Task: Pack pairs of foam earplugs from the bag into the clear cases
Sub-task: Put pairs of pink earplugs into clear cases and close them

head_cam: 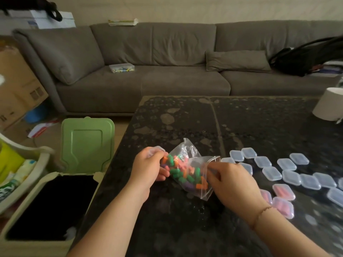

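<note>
A clear plastic bag [187, 160] full of green, orange, pink and purple foam earplugs [182, 173] lies on the dark table between my hands. My left hand [150, 166] grips the bag's left side, and a small clear case shows at its fingertips. My right hand [232, 182] pinches the bag's open right edge. Several empty clear cases [289, 169] lie scattered to the right. Three cases with pink earplugs [283, 191] sit near my right wrist.
The dark speckled table [241, 127] runs to a grey sofa [148, 71] behind. A white cylinder [328, 106] stands at the table's far right. An open bin with a raised green lid [87, 143] stands left of the table, beside a basket [20, 164].
</note>
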`<state>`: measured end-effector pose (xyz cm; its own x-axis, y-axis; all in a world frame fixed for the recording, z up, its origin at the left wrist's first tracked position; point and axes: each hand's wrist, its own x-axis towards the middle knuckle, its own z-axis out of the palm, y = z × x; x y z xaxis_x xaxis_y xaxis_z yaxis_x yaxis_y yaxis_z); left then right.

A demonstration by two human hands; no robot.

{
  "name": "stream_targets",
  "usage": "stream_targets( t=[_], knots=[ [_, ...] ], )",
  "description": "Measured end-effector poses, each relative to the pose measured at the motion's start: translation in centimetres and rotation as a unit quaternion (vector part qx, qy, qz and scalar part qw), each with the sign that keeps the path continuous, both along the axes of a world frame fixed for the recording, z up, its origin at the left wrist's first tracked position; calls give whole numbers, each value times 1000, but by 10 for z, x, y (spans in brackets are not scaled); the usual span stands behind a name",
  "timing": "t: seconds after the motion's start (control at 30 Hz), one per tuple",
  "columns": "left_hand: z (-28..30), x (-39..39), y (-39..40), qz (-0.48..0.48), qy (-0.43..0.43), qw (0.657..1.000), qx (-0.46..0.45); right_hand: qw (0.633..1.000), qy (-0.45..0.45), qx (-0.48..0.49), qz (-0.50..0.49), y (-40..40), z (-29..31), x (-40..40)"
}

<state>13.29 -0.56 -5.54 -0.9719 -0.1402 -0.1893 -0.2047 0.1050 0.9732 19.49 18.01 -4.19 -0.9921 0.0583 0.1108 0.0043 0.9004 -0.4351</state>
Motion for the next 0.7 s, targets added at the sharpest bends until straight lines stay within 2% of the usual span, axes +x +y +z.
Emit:
stream_targets(
  t=[0.13, 0.27, 0.43, 0.53, 0.7],
  knots=[
    [1, 1, -2, -9, 7, 1000, 9, 990, 0, 144, 2, -10, 3, -3],
    [0, 2, -2, -27, 13, 999, -19, 980, -50, 193, 17, -16, -1, -15],
    [0, 6, 1, -43, 26, 998, -46, 987, -78, 140, -1, -21, -7, -25],
    [0, 5, 1, -39, 17, 998, -53, 993, -61, 96, -12, -20, -6, -27],
    [3, 5, -2, -29, 8, 999, -20, 996, -52, 66, -20, -17, -5, -26]
  ],
)
